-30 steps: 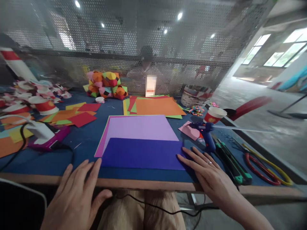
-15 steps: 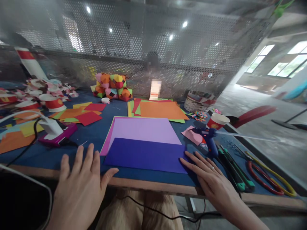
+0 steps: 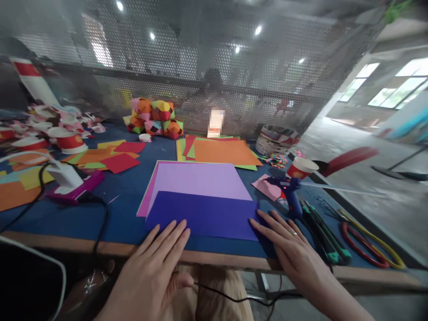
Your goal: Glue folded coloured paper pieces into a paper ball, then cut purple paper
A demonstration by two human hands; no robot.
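Note:
A dark blue sheet of paper point(image 3: 207, 216) lies near the table's front edge, overlapping a lilac sheet point(image 3: 200, 178) behind it. My left hand point(image 3: 157, 254) is flat and open, its fingertips on the blue sheet's lower left edge and its thumb out over the table edge. Stretched out, the fingers of my right hand point(image 3: 290, 243) rest at the sheet's right end; a ring shows on one finger. Neither hand grips anything. Close to my right hand are a blue glue gun point(image 3: 289, 189) and a pink paper piece point(image 3: 267, 187).
Utility knives point(image 3: 326, 232) and scissors point(image 3: 371, 245) lie at the right, by a paper cup point(image 3: 302, 167). A purple power strip point(image 3: 75, 187) with cables stands left. Behind are coloured sheets point(image 3: 227, 152), folded paper balls point(image 3: 155, 117) and a basket point(image 3: 276, 139).
My left hand has moved right, from the table beside the blue sheet onto its lower left edge. My right hand stays at the sheet's right end. The view has shifted slightly.

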